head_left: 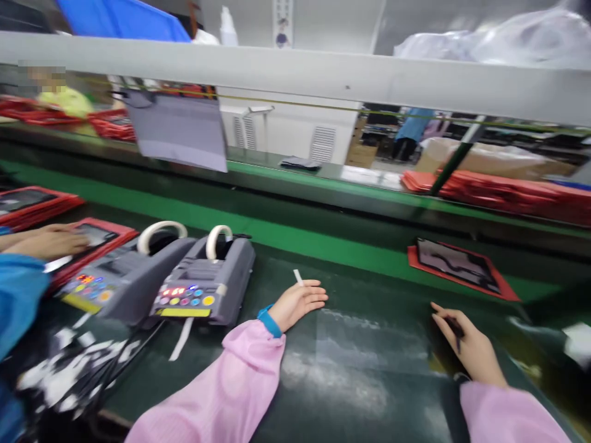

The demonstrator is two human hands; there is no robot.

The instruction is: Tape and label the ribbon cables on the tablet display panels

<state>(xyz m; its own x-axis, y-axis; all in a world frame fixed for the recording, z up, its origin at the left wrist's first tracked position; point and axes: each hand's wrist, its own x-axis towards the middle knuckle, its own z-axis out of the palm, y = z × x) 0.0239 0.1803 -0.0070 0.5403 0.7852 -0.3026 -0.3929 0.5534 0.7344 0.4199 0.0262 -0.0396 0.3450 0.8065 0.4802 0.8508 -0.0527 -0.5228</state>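
Observation:
My left hand (299, 306) lies palm-side toward the dark green worktop with its fingers stretched out. A short white tape strip (298, 277) sticks up from its finger side; whether it is pinched or stuck there I cannot tell. A blue band circles that wrist. My right hand (471, 344) is curled around a dark slim tool (456, 325), its kind hidden by the fingers. Beyond the right hand, a dark-framed panel (455, 264) rests on a red sheet. Left of my left hand stands a grey automatic tape dispenser (205, 283), a white tape strip (181, 339) hanging from its front.
A second tape dispenser (124, 277) stands beside the first. At far left a co-worker's hand (55, 241) touches a panel on a red holder (122, 229). Cables and white scraps (60, 372) lie below. Red holders (508, 191) are stacked on the back ledge.

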